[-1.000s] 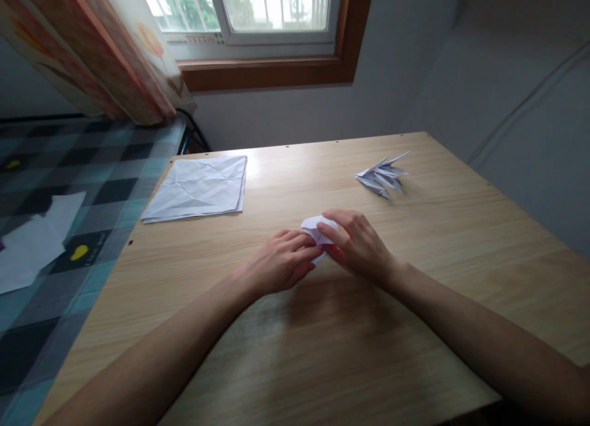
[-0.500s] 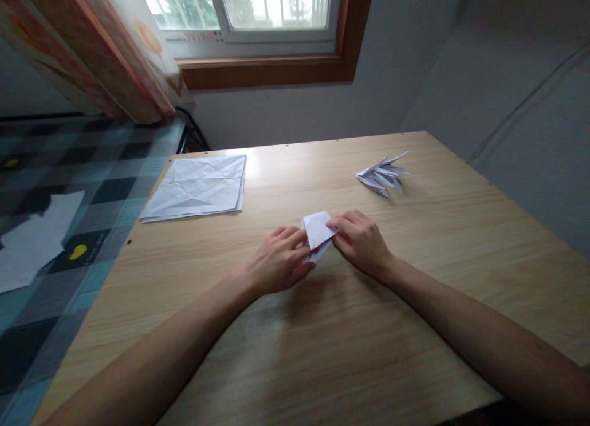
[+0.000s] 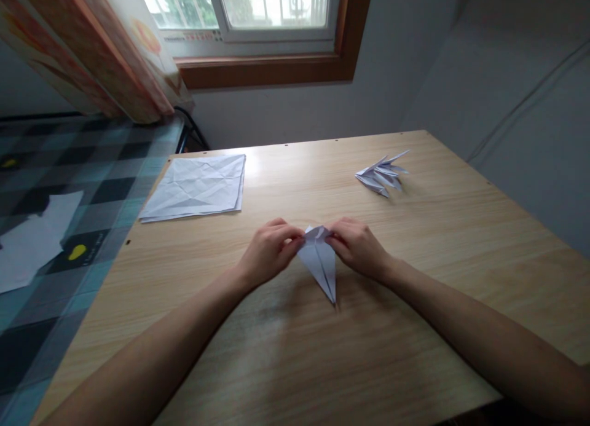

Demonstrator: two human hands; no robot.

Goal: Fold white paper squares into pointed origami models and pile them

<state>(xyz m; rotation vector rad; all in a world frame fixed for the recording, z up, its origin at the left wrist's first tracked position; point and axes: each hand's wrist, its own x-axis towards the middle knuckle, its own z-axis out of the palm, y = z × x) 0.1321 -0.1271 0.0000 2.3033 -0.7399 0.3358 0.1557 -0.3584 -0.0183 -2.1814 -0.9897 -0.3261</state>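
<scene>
Both hands pinch the same piece now: left hand (image 3: 267, 249) and right hand (image 3: 357, 248) each have fingertips closed on the upper corners of the folded paper (image 3: 320, 263), thumbs and forefingers tight on it with nothing else in either hand. It sits on the wooden table (image 3: 415, 352) a good way nearer the person than the stack of creased sheets (image 3: 196, 187), and to that stack's right. Risk from here, as I judge it: pull the two corners apart unevenly and the thin layers could tear at the top, or the creases could spring open and lose the sharp tip. Long axis runs away-to-near, the narrow point aimed back at the person, the wide end between the fingers. Finished folded pieces (image 3: 381, 174) lie well right of the stack.
</scene>
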